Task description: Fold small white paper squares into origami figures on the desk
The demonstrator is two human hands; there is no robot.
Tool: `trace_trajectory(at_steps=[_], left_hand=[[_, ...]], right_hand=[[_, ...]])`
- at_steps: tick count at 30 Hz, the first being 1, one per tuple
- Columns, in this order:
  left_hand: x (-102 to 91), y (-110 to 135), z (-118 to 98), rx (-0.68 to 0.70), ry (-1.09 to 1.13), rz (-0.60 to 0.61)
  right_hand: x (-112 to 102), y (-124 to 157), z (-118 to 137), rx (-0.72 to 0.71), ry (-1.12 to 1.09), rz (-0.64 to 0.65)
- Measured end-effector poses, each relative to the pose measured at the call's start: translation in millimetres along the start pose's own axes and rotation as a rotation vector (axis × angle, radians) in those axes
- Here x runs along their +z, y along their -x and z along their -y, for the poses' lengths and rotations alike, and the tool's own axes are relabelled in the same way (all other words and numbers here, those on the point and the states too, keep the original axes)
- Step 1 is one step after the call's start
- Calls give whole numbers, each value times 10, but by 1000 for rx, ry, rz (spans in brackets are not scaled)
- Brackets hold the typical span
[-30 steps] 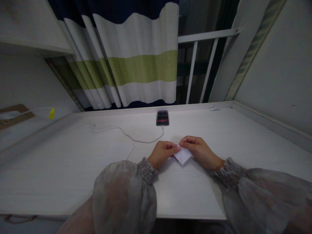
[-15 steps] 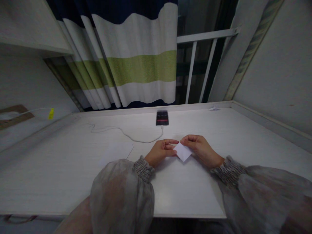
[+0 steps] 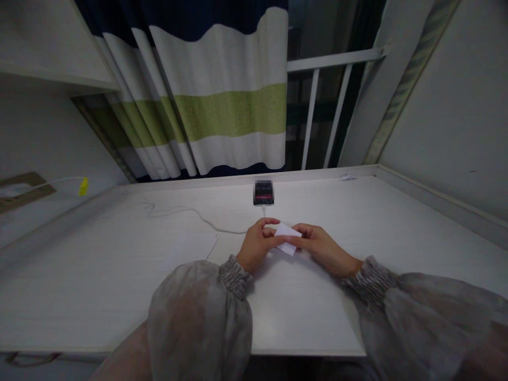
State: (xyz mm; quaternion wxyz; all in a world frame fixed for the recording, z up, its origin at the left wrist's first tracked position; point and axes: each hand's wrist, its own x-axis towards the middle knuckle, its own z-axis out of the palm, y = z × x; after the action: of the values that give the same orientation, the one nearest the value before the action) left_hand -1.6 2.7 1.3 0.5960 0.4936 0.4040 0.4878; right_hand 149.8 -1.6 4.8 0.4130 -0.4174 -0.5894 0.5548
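Observation:
A small folded piece of white paper (image 3: 286, 236) is held just above the white table (image 3: 119, 275), a little past its middle. My left hand (image 3: 259, 244) pinches its left side, and a ring shows on one finger. My right hand (image 3: 320, 247) grips its right side with thumb and fingers. Both wrists wear gathered grey sleeves.
A flat white sheet (image 3: 190, 248) lies left of my hands. A small dark device (image 3: 264, 192) sits near the table's back edge, with a white cable (image 3: 186, 212) running left from it. A striped curtain (image 3: 222, 106) and a white railing (image 3: 333, 58) stand behind.
The folded paper has been lifted and turned from a downward-pointing diamond to a flatter shape, and both hands have shifted slightly away from me, toward the device.

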Motion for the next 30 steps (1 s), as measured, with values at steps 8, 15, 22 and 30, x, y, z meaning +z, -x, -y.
trace_trajectory(at_steps=[8,15,22,30], left_hand=[[1,-6,8,45,19,-41],[38,12,-4,16,65,-68],[24,-20,22,26,133,-133],[14,-30,36,39,156,-173]], right_hand=[[-21,-44,-46,61,30,84],[13,-20,23,105,7,61],[40,17,61,133,51,88],[-3,21,25,133,38,130]])
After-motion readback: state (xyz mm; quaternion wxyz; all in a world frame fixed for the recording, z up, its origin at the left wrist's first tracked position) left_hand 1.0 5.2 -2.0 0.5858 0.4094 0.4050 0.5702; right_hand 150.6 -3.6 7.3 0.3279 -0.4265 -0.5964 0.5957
